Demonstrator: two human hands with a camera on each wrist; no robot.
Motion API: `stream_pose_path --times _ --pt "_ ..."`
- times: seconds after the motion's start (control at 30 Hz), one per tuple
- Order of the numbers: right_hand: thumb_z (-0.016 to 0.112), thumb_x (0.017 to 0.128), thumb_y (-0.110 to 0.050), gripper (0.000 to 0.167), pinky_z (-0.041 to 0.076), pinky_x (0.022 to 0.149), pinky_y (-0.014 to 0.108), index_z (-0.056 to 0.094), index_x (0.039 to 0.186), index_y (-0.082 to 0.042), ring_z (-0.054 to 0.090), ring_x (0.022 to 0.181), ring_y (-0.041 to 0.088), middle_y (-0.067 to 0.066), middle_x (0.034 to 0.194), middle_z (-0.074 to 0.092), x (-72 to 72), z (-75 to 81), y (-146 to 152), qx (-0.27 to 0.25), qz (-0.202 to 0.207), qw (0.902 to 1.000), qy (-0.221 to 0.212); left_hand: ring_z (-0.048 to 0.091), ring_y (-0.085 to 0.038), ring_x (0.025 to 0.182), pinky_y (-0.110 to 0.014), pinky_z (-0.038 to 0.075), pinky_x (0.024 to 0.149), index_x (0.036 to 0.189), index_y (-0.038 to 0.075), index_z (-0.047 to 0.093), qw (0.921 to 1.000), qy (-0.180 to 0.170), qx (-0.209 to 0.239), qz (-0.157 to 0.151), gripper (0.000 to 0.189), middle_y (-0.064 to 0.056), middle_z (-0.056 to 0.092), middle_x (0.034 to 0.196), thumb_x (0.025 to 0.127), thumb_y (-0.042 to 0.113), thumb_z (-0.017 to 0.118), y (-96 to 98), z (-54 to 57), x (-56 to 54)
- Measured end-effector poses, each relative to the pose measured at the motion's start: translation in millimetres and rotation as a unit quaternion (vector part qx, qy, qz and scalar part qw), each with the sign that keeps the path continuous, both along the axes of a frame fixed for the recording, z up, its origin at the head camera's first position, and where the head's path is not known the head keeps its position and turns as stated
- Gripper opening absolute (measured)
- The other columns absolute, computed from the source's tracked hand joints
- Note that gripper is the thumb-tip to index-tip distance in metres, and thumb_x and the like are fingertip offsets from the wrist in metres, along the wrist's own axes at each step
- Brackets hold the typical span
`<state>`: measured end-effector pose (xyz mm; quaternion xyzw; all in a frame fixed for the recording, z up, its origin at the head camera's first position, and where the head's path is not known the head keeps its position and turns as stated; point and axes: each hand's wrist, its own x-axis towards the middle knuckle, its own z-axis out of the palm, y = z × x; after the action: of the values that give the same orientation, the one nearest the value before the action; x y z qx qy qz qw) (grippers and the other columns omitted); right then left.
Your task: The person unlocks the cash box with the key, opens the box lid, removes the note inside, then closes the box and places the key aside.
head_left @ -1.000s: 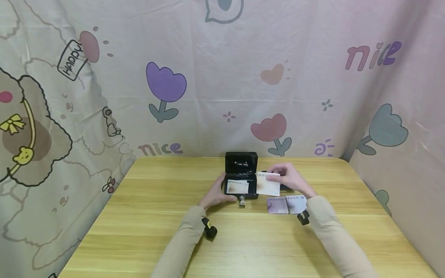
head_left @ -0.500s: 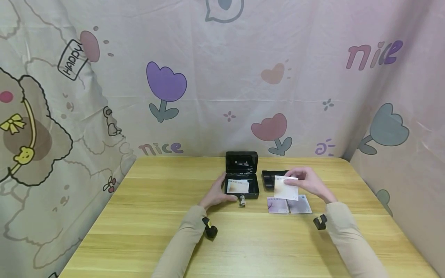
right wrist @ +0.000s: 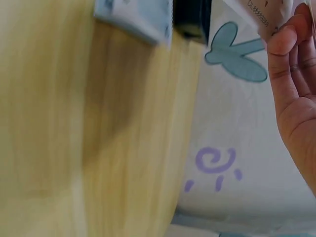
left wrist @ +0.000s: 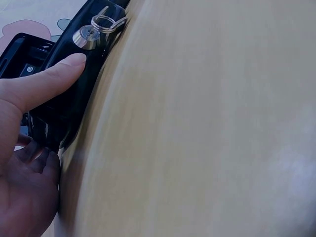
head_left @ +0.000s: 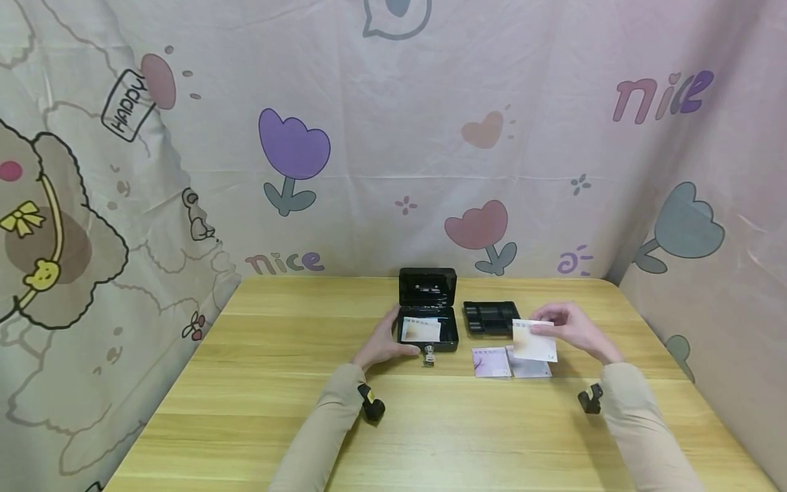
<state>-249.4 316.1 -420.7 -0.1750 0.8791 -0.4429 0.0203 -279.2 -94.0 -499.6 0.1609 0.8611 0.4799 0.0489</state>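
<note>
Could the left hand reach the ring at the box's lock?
Probably yes: the left hand grips the black box, its thumb beside the lock, and nothing visible blocks the metal ring.

Head view faces forward-down; closer wrist views share the table (head_left: 455,430).

Soft light fills the head view; the left wrist's is dimmer (faint glare on the desk (left wrist: 197,118)), the right's blurs the notes (right wrist: 140,17).

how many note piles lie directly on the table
2: a purple pile right of the black box and a bluish pile beside it, partly behind the held notes. Others could be hidden.
</note>
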Motion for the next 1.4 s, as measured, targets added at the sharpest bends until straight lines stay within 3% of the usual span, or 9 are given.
stream_pose_path --times 0.23,0.5,0.7,1.4 --pt "0.074 0.09 -0.014 0.03 0.055 0.072 0.019 0.07 0.11 0.006 0.065 0.078 0.002 -0.004 0.09 0.074 -0.5 -8.9 21.9 0.01 -0.014 0.9998 -0.013 0.019 -0.042 0.155 -0.056 0.019 0.128 0.16 -0.001 0.015 1.0 0.0 0.003 0.0 0.119 -0.023 0.016 0.167 0.072 0.024 0.091 -0.3 0.0 -0.6" --pt "0.074 0.09 -0.015 0.029 0.053 0.073 0.018 0.071 0.112 0.005 0.063 0.082 -0.003 0.014 0.102 0.076 0.1 -16.0 39.4 0.038 -0.027 0.9989 -0.007 0.018 -0.042 0.155 -0.056 0.019 0.128 0.16 0.0 0.014 1.0 -0.003 0.003 -0.001 0.119 -0.023 0.015 0.168 0.073 0.026 0.091 -1.2 0.7 -0.4" --pt "0.073 0.091 -0.017 0.031 0.052 0.074 0.017 0.071 0.112 0.005 0.062 0.084 -0.005 0.02 0.105 0.075 0.0 -22.2 48.9 0.059 -0.038 0.9975 -0.011 0.018 -0.041 0.155 -0.055 0.019 0.128 0.16 -0.001 0.015 1.0 0.0 -0.002 -0.001 0.118 -0.023 0.016 0.168 0.073 0.026 0.09 -1.6 0.8 -0.1" --pt "0.073 0.091 -0.016 0.028 0.05 0.067 0.018 0.073 0.109 0.005 0.057 0.079 -0.006 0.02 0.105 0.075 0.7 -42.5 67.8 0.097 -0.05 0.994 -0.009 0.018 -0.041 0.155 -0.055 0.019 0.128 0.16 -0.001 0.015 1.0 -0.003 0.0 -0.002 0.12 -0.023 0.016 0.168 0.072 0.026 0.091 -0.6 0.9 -0.7"
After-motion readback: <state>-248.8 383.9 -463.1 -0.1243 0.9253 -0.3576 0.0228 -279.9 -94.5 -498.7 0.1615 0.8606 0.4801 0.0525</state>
